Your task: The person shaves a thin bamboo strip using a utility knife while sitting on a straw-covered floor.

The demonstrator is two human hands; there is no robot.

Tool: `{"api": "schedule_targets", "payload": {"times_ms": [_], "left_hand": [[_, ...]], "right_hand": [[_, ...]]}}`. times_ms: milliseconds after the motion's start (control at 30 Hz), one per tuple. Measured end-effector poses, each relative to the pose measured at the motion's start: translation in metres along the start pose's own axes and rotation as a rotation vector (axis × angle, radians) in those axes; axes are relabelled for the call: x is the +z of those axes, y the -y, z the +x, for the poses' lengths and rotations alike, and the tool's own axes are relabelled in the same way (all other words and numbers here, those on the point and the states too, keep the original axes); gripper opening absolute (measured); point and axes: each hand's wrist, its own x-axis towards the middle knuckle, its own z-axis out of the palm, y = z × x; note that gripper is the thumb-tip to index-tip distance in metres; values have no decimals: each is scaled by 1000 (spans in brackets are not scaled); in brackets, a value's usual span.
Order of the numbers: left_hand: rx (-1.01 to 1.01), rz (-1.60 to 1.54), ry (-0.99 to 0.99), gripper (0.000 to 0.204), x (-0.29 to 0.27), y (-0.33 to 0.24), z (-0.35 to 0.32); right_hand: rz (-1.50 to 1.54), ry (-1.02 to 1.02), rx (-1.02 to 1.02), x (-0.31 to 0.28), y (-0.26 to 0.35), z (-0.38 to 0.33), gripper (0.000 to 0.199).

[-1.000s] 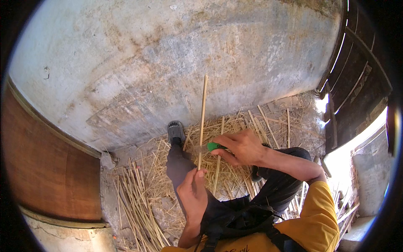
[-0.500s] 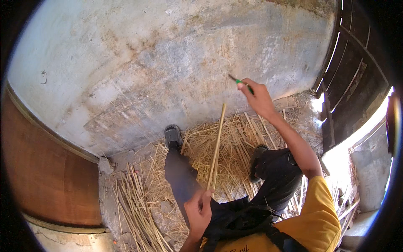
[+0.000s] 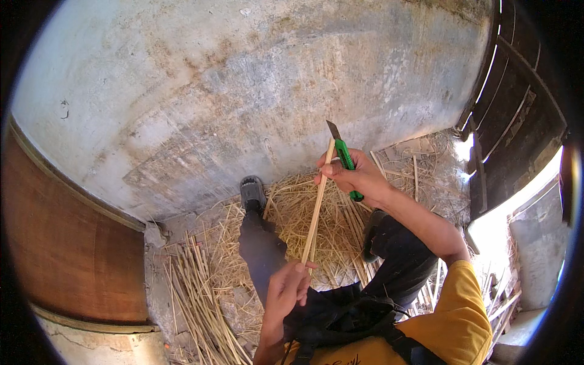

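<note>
A long, pale bamboo strip (image 3: 316,213) slants upward in front of me. My left hand (image 3: 288,288) is closed round its lower end, above my lap. A thinner sliver shows beside that lower part; whether it is joined to the strip I cannot tell. Near the strip's upper end, my right hand (image 3: 359,177) is closed, fingers pinching the strip while also gripping a green utility knife (image 3: 345,158). The knife's blade is out and points up toward the wall, just beside the strip's tip.
A stained wall (image 3: 274,91) rises ahead. Loose shavings (image 3: 292,225) cover the ground between my shoes. A bundle of long strips (image 3: 201,298) lies at the left, near a brown wooden panel (image 3: 73,243). Dark boards (image 3: 511,121) stand at the right.
My right hand has come down and nearer with the knife and now grips the strip's upper end. My left hand has moved slightly, still holding the strip.
</note>
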Motion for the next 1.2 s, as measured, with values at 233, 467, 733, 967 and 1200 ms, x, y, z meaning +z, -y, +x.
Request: {"api": "schedule_targets", "payload": {"times_ms": [233, 467, 733, 967, 1200], "left_hand": [[432, 367, -115, 31, 10, -6, 28], [145, 282, -147, 26, 24, -34, 33], [268, 215, -252, 20, 24, -21, 39], [299, 196, -278, 20, 27, -27, 39], [303, 119, -284, 21, 24, -29, 38]], "right_hand": [[-30, -39, 13, 4, 2, -5, 28], [-74, -12, -105, 7, 7, -10, 26], [-284, -43, -202, 3, 4, -15, 25], [-534, 0, -358, 3, -3, -19, 30], [-1101, 111, -689, 28, -12, -40, 30]]}}
